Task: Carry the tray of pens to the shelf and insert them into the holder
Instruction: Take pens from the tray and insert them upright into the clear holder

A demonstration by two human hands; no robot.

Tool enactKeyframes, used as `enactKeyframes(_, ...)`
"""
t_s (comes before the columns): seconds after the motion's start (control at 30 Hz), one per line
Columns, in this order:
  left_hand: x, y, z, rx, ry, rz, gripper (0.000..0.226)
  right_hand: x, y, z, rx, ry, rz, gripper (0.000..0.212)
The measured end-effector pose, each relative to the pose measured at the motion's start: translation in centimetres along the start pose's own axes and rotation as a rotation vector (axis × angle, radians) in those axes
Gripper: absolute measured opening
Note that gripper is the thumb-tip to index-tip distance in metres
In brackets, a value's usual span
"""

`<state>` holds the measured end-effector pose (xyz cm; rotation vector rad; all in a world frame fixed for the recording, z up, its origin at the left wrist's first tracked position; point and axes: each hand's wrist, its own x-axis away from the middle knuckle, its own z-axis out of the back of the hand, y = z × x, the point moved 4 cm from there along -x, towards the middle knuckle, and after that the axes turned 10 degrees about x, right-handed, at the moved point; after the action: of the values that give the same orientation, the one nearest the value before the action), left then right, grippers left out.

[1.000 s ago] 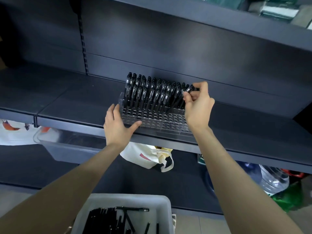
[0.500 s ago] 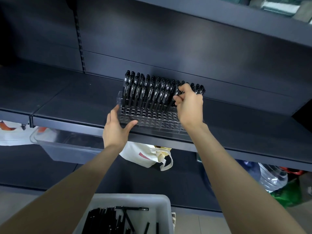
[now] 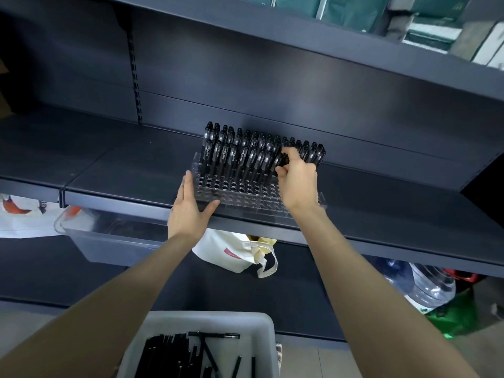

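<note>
Filling the holder (image 3: 245, 197) is part done: the right hand (image 3: 298, 181) pinches a pen (image 3: 280, 160), the left hand (image 3: 191, 211) lies flat, the tray (image 3: 263, 324) has more.

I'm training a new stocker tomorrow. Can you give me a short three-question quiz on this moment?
1. True or false: the left hand is clenched into a fist.
2. Where is the tray? A) on the shelf beside the holder; B) below the shelf, nearest the camera; C) in the left hand.
3. Fill in: pens fill the holder's rear rows; its empty holes lie in its ___ rows.
Key: 1 false, it rests open against the holder's end; 2 B; 3 front.
</note>
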<state>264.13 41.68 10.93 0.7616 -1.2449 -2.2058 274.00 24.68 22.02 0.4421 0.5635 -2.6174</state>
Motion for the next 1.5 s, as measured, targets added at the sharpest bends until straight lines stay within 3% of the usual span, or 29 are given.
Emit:
enactKeyframes(0.2, 4.7, -2.0, 2.4, -0.084, -0.006, -0.044, 0.069, 5.0, -0.4, -1.3, -0.072, 0.041, 0.009, 0.034)
enactKeyframes(0.37, 10.8, -7.0, 4.1, -0.192, -0.107, 0.048, 0.058, 12.6, 0.2, -6.2, -0.135, -0.099, -0.057, 0.029)
enactKeyframes(0.6, 21.8, -16.6, 5.2, -0.362, -0.274, 0.275, 0.054, 26.9, 1.5, -16.6, -0.137, -0.507, -0.15, 0.03)
enactKeyframes(0.73, 25.6, -20.2, 5.0, -0.386, -0.29, 0.31, 0.062, 33.1, 2.1, -21.1, -0.169, -0.703, -0.235, 0.03)
enactKeyframes(0.97, 29.1, -23.0, 4.0, -0.362, -0.298, 0.341, 0.079, 38.3, 2.6, -26.9, -0.052, -1.03, -0.326, 0.05)
enactKeyframes(1.13, 29.1, -23.0, 3.7, -0.349, -0.261, 0.358, 0.074, 38.5, 2.3, -28.2, 0.096, -1.016, -0.337, 0.05)
enactKeyframes(1.3, 29.1, -23.2, 3.5, -0.392, -0.248, 0.314, 0.073, 39.1, 1.0, -28.7, 0.079, -1.014, -0.372, 0.031)
enactKeyframes(1.5, 29.2, -23.4, 3.6, -0.392, -0.252, 0.314, 0.069, 38.9, 1.6, -28.1, -0.042, -0.981, -0.474, 0.027)
